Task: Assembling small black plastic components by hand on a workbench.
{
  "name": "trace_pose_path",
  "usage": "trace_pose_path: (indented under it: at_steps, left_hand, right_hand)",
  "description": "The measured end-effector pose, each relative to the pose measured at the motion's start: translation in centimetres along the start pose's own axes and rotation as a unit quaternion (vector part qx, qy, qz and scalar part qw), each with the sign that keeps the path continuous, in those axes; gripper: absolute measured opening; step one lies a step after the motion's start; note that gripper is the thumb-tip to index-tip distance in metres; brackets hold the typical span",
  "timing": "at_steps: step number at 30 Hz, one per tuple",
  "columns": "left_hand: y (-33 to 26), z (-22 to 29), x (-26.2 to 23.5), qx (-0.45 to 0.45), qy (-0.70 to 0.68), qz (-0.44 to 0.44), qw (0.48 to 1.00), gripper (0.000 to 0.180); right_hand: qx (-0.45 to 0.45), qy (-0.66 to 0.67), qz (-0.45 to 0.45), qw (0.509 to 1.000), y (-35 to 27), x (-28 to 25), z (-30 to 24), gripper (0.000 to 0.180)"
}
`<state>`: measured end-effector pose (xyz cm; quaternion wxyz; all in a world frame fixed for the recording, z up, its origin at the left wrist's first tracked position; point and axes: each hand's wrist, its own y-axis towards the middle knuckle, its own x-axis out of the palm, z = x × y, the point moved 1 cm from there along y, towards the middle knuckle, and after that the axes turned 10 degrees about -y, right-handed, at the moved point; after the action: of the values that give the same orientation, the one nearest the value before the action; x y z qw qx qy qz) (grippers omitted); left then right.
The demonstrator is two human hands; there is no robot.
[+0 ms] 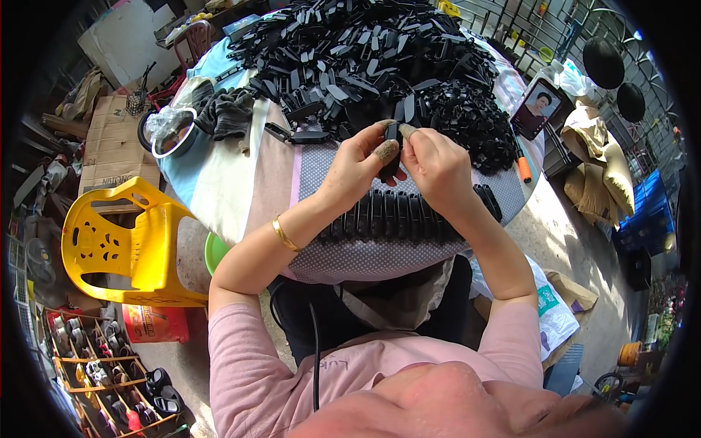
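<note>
Above the near half of the cloth-covered table, both hands meet on a small black plastic part [392,133]. My left hand [356,159] pinches it from the left, with tan coverings on the thumb and a fingertip. From the other side my right hand [439,166] grips it with thumb and fingers, hiding part of it. Just below the hands runs a neat row of black plastic pieces [394,215], standing side by side. Beyond them rises a large heap of loose black plastic parts [365,55], with smaller pieces toward its right. One flat black piece [309,137] lies apart, left of the hands.
A phone [538,108] showing a person stands at the table's right edge, near an orange-handled tool [523,169]. Dark gloves [228,113] and a bowl with plastic film [173,135] lie to the left. A yellow chair [139,244] stands left of the table, sacks [593,193] right.
</note>
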<state>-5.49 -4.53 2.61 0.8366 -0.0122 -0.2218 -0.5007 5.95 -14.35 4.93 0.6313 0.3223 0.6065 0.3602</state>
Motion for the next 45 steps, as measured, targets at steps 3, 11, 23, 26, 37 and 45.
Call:
trace_pose_path:
  at_steps: [3, 11, 23, 26, 37, 45]
  left_hand:
    - [0.0, 0.1, -0.1, 0.002, 0.008, -0.017, 1.000, 0.034]
    - [-0.5, 1.0, 0.2, 0.023, -0.045, 0.059, 0.997, 0.027]
    - [-5.8, 5.5, -8.4, -0.179, 0.297, 0.094, 0.933, 0.030]
    - [-7.2, 4.8, -9.2, -0.235, 0.386, 0.005, 0.892, 0.034]
    - [-4.0, 5.6, -9.1, -0.031, 0.625, 0.040, 0.779, 0.026]
    - [1.8, 2.3, -11.5, 0.066, 0.746, 0.024, 0.662, 0.022]
  right_hand:
    - [0.016, 0.047, -0.001, 0.999, -0.2, 0.2, 0.2, 0.008]
    - [-0.001, 0.144, -0.073, 0.987, 0.7, -0.4, -0.3, 0.021]
    - [0.084, 0.046, -0.300, 0.949, -3.7, 1.1, 5.5, 0.022]
    - [0.078, 0.035, -0.345, 0.935, -3.9, 1.7, 4.8, 0.022]
    - [0.069, 0.037, -0.324, 0.943, -4.0, 2.2, 4.4, 0.019]
    - [0.172, 0.249, -0.209, 0.930, -2.6, -0.2, 2.4, 0.014]
